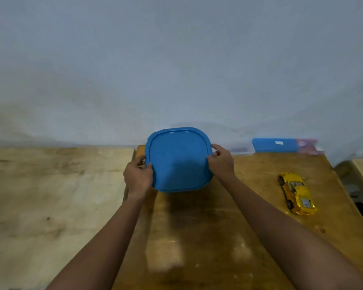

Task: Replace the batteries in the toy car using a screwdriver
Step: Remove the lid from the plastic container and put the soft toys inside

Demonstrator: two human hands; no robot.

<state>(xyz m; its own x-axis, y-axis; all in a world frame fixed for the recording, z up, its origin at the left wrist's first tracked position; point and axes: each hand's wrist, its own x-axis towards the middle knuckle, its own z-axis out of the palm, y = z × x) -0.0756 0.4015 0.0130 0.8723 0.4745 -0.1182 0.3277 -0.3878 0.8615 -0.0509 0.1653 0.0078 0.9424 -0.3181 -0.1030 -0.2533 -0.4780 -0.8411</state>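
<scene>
Gripping a lidded blue container [178,160] by its sides, the left hand [137,176] and right hand [221,162] curl their fingers around it (contents unseen); the yellow toy car [296,193] lies untouched on the worktop [208,237], well right, no screwdriver visible.

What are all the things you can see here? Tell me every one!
box with lid: one, blue, rounded square, at the back middle of the darker table, held at both sides.
toy car: one, yellow, on the right part of the darker table, resting alone.
flat case: one, blue with a small white label, at the back right against the wall; blurry pinkish part at its right end.
darker table: one, brown wood, under the box and car.
lighter table: one, pale wood, to the left.
wall: one, pale grey-blue, behind.
left hand: one, grip on the box's left edge.
right hand: one, grip on the box's right edge.
</scene>
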